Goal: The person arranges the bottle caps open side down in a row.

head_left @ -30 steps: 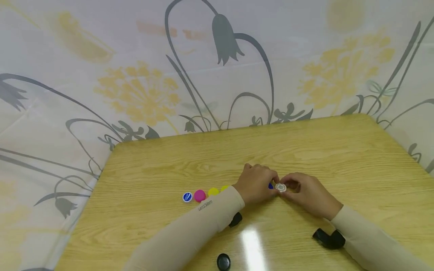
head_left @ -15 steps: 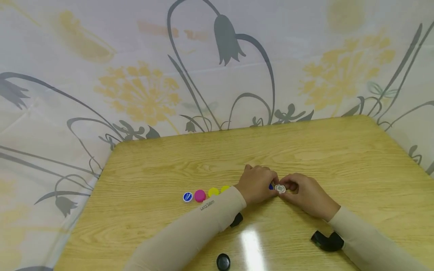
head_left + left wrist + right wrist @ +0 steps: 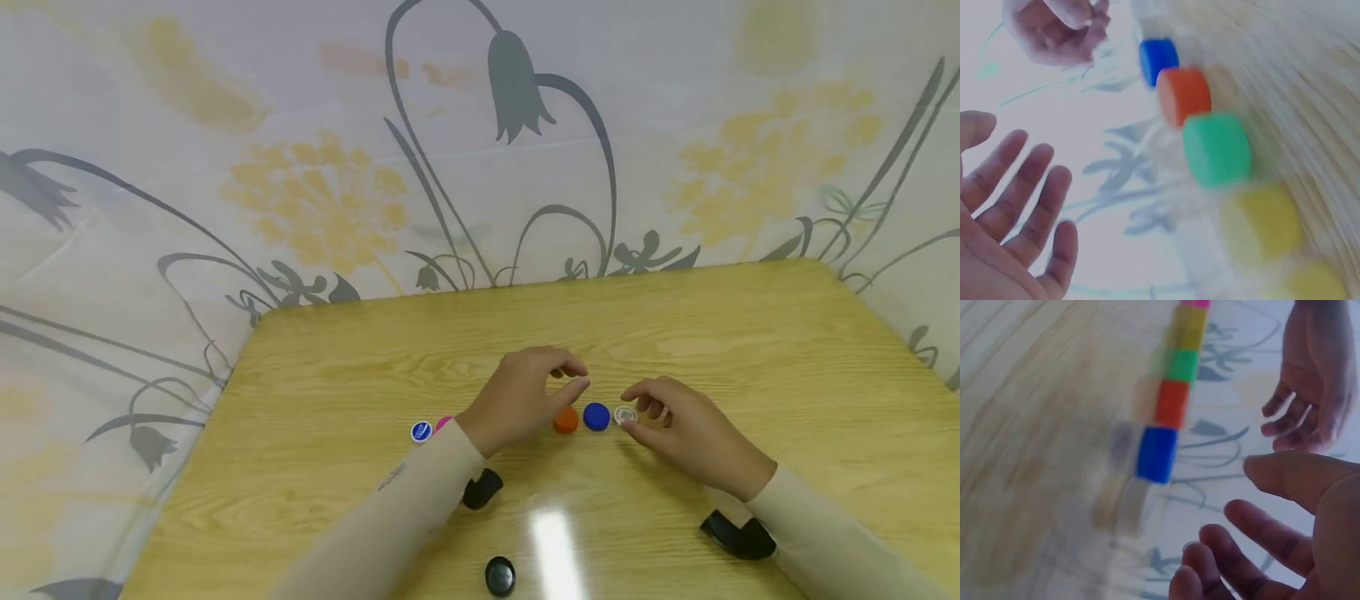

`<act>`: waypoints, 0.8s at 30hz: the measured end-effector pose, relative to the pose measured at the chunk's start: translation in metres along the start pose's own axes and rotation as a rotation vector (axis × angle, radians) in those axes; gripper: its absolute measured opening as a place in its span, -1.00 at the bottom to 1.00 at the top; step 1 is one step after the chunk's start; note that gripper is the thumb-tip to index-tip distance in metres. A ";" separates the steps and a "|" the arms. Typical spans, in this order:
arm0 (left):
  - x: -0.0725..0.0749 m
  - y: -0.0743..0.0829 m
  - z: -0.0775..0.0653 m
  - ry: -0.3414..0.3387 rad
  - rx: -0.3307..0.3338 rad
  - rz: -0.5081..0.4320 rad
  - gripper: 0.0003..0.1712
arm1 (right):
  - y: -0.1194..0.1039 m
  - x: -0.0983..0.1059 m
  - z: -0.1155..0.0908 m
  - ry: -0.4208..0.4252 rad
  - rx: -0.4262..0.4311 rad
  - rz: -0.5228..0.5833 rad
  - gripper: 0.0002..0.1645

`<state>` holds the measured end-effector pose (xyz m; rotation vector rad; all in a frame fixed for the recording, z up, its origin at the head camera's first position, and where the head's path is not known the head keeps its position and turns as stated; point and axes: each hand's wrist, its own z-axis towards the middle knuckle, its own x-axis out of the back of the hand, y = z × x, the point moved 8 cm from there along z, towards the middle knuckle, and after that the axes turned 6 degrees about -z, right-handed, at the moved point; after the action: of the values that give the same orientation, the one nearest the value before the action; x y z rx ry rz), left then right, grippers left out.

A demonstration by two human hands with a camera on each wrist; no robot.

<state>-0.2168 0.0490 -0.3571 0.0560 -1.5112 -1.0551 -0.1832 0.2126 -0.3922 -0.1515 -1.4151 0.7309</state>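
Note:
Plastic bottle caps lie in a row across the wooden table. My right hand (image 3: 690, 429) is beside the white cap (image 3: 626, 413) at the row's right end, fingers parted and grasping nothing. Left of that cap sit a blue cap (image 3: 597, 417) and an orange cap (image 3: 566, 420). Over the row's middle hovers my left hand (image 3: 517, 398), thumb and fingers apart, holding nothing. It hides some caps in the head view; the left wrist view shows a green cap (image 3: 1216, 150) and a yellow cap (image 3: 1263, 222) there. A pink cap (image 3: 443, 423) is partly covered by the left arm.
A white cap with a blue print (image 3: 422, 432) marks the row's left end. Nearer the front lies a round black object (image 3: 500, 576). Black wrist devices (image 3: 738, 536) show under both forearms. A patterned cloth (image 3: 315, 200) rises behind the table (image 3: 337, 358).
Both hands were pinching at the white cap at the right end. Now my left hand has lifted and moved left, uncovering the blue and orange caps, and my right fingers have parted from the white cap.

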 end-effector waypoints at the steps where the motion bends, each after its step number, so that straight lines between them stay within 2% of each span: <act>1: 0.007 -0.002 -0.008 0.011 -0.002 -0.028 -0.74 | -0.006 0.002 -0.002 0.018 0.024 0.015 -0.71; 3: 0.018 -0.006 -0.024 0.030 -0.005 -0.062 -0.76 | -0.021 0.006 -0.005 0.051 0.085 0.045 -0.80; 5: 0.025 -0.013 -0.038 0.037 -0.003 -0.075 -0.78 | -0.037 0.006 -0.007 0.070 0.155 0.071 -0.80; 10: 0.030 -0.030 -0.071 0.021 0.010 -0.093 -0.79 | -0.071 -0.010 -0.011 -0.007 0.266 0.132 -0.80; 15: 0.024 -0.038 -0.097 -0.095 -0.001 -0.146 -0.81 | -0.094 -0.034 -0.014 -0.119 0.319 0.211 -0.85; 20: 0.014 -0.037 -0.119 -0.249 -0.097 -0.149 -0.85 | -0.110 -0.055 -0.017 -0.220 0.363 0.376 -0.87; 24: 0.008 -0.039 -0.134 -0.315 -0.143 -0.118 -0.80 | -0.119 -0.072 -0.020 -0.266 0.393 0.406 -0.90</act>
<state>-0.1299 -0.0541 -0.3950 -0.1285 -1.7249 -1.3106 -0.1190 0.0882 -0.3955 -0.0329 -1.4769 1.3926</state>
